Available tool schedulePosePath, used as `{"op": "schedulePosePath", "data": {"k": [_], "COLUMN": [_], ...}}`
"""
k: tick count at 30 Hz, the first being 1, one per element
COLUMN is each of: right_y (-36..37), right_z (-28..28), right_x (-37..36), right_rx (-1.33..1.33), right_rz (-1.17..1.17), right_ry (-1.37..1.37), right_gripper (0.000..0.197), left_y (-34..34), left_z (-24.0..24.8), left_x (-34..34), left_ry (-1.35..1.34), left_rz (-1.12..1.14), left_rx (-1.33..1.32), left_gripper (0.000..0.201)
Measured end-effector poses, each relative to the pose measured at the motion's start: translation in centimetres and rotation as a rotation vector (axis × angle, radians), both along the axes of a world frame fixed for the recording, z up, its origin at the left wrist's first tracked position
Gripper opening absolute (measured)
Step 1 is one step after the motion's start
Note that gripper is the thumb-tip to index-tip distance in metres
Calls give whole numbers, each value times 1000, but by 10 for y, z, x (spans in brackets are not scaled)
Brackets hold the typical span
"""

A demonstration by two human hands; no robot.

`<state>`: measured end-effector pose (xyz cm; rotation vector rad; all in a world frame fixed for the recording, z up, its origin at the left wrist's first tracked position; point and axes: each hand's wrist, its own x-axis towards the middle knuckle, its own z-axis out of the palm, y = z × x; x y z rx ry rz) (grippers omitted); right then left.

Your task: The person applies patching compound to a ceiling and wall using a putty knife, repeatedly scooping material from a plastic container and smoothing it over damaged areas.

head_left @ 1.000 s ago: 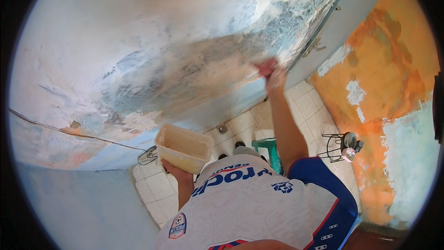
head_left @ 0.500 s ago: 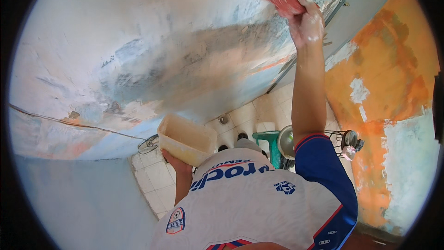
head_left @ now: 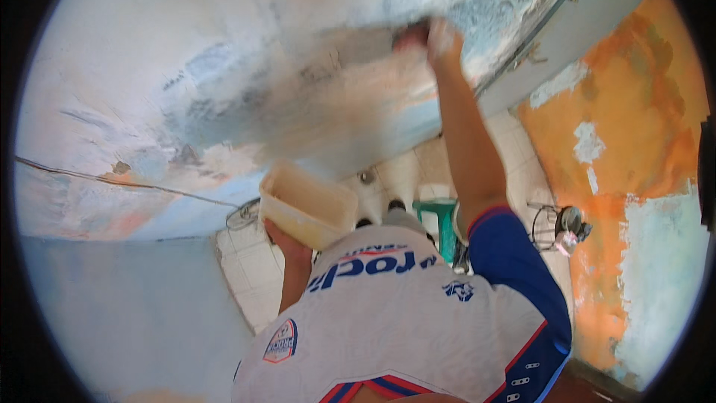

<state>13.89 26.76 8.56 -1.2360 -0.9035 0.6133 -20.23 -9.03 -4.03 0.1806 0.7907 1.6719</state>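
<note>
My right hand (head_left: 445,39), whitened with paste, is raised to the patchy wall (head_left: 246,7). It grips a wide red putty spreader (head_left: 411,37), smeared by motion and darkened by shade, which is up against the wall at the right end of a grey, rough-looking patch (head_left: 224,108). Whether the blade touches the wall I cannot tell. Low on the left, my left hand (head_left: 286,239) is closed around the side of a cream rectangular tub (head_left: 337,192), held tilted in front of my body. Pale residue coats the tub's inside.
A green plastic stool (head_left: 446,225) stands on the tiled floor (head_left: 246,269) by my feet. Right of it is a black wire rack (head_left: 544,225) with small items. A cable (head_left: 127,185) runs along the wall at left. The orange wall (head_left: 626,97) flanks me on the right.
My right hand has swept the spreader down and to the left along the wall, from the upper right. The left hand still holds the tub in nearly the same place.
</note>
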Motion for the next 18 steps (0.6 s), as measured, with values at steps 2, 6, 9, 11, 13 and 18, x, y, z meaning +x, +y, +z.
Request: {"op": "schedulePosePath", "data": {"k": [2,6,9,11,13,18], "right_y": [-45,-79,-111,-111,-121,-52], "right_z": [114,134,54,-64,-133,-96], "right_x": [-22,18,20,11,-14,-32], "right_rx": [191,373,308,75,-168,-136], "right_rz": [437,469,472,313,304,222], "right_ry": [331,392,523,523,558,405], "right_gripper": [33,33,38,42,43,39], "left_y": [-10,-8,-4,-1,0,3], "left_z": [-8,-11,-6,-10,-13,-8], "left_x": [-2,3,9,10,8,8], "left_ry": [5,-4,-2,-3,-13,11], "left_rz": [48,1,-14,-25,-25,-12], "left_rx": [-134,-65,-56,-73,-59,-53], "left_gripper": [74,74,74,75,76,77]}}
